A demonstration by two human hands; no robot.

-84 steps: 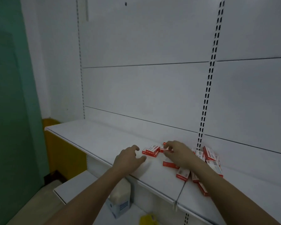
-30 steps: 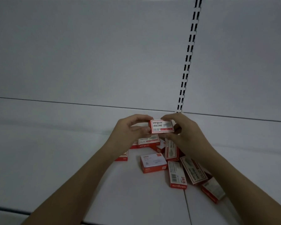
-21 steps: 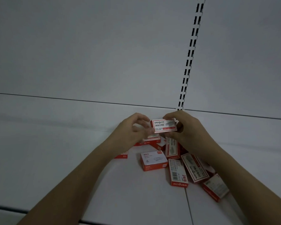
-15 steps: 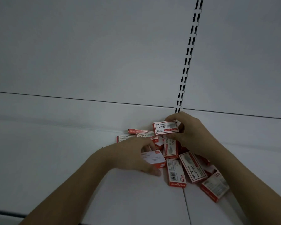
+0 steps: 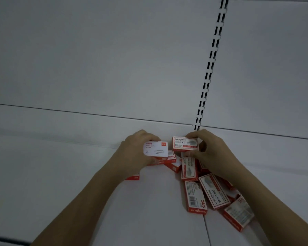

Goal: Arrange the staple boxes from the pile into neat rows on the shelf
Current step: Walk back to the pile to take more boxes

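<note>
Red-and-white staple boxes [image 5: 210, 190] piled | left hand [image 5: 132, 157] grips white-faced box [image 5: 156, 149], right hand [image 5: 208, 150] grips labelled box [image 5: 185, 143] | square your edges against shelf [image 5: 60, 174] back.

Dim white back panels [image 5: 114, 59] w/ slotted upright [image 5: 210, 64]

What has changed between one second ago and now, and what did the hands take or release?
The left hand let go of the shared staple box, reached down to the pile, gripped the white-topped box and lifted it beside the first. The right hand keeps holding the staple box by the back panel. The other boxes on the shelf stayed put.
</note>
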